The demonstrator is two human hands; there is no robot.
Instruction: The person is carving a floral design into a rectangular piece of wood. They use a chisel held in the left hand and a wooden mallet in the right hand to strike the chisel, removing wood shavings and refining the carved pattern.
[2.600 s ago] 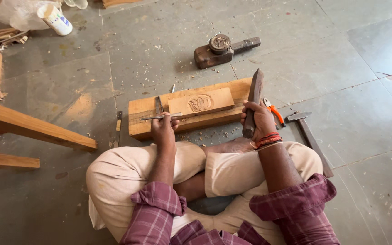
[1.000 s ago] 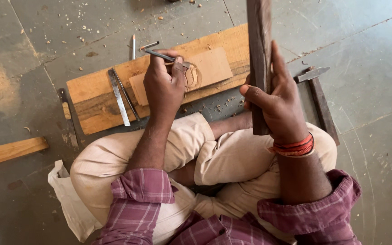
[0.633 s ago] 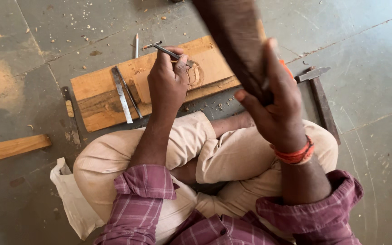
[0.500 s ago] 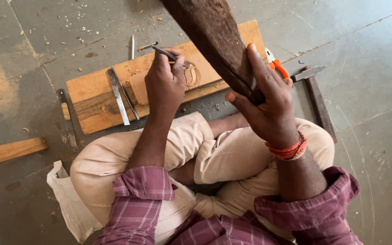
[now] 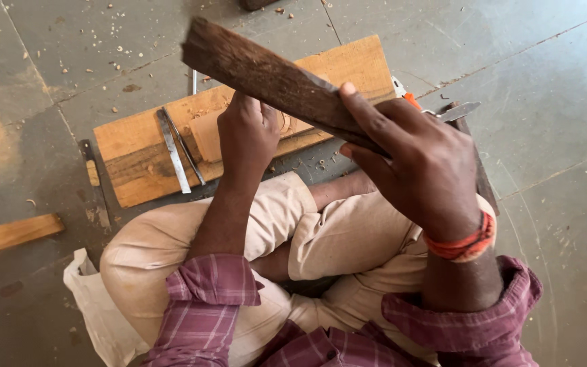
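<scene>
While the person sits cross-legged on the floor, the right hand [image 5: 421, 173] is wrapped firmly around the lower end of a dark wooden mallet bar [image 5: 276, 78], fingers curled over it and thumb stretched along its top, so that the bar slants up and left above the work. It looks like dense, rough-sawn hardwood: stiff, fairly heavy for its length, with a coarse grain that should not slip in a dry palm. Gripping near the lower end, as here, looks like the natural hold, leaving the far end free as the weighted part.

Below it, the left hand [image 5: 247, 136] is closed into a fist, apparently around a thin tool, though the tool itself is hidden, so I cannot tell what it is. That fist rests on a small pale wood piece [image 5: 205, 132] showing a carved curve, which lies on a thick work plank [image 5: 137, 153] set flat on the floor.

2 narrow steel chisels [image 5: 176, 149] lie side by side on the plank, just left of the fist. An orange-handled tool [image 5: 409, 98] peeks out behind the right hand, beside a metal blade [image 5: 458, 111].

Grey stone floor slabs [image 5: 545, 81] are dusty and scattered with wood chips [image 5: 113, 64]. A pale wooden batten [image 5: 11, 234] lies well off to the left.
</scene>
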